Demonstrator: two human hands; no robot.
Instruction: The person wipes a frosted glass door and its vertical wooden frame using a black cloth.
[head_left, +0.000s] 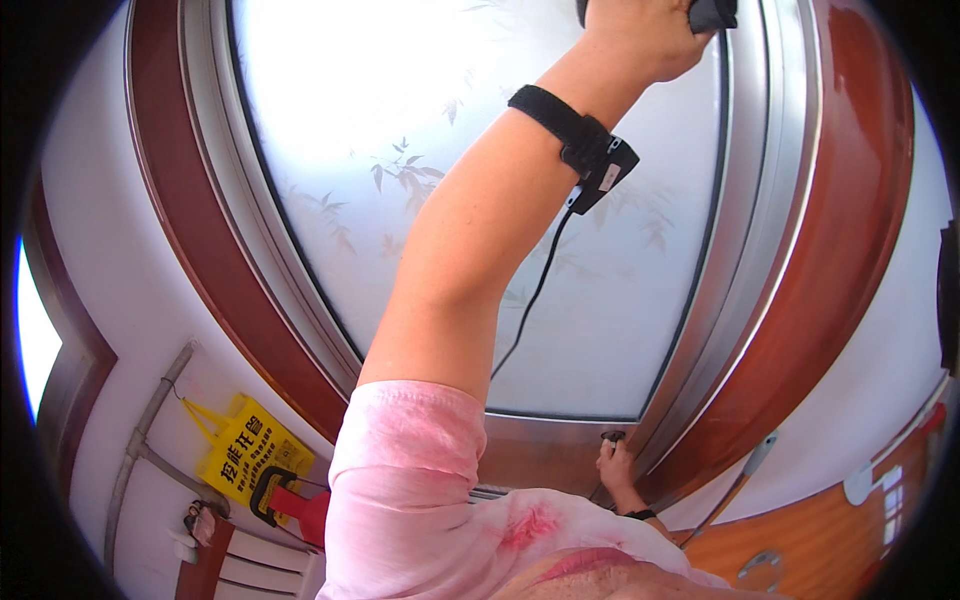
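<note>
My left arm reaches up across a door's frosted glass panel (592, 300), which bears a bamboo-leaf pattern. At the top edge, my left hand (645, 34) is partly cut off, with black straps or a black device around it; its fingers are hidden. A black band with a small cabled device (604, 169) sits on the left forearm. Lower right, my right hand (616, 469) is closed on a small metal piece at a dark round fitting (613, 435) in the door's metal frame (540, 450). Whether that piece is a key or a knob cannot be told.
Glossy red-brown trim (855, 225) flanks the door. At lower left, a yellow bag (251, 450) with writing hangs from a grey pipe (139, 442), near a red object (304, 514) and a white slatted piece (262, 562). An orange-brown wooden surface (817, 540) with a metal handle lies lower right.
</note>
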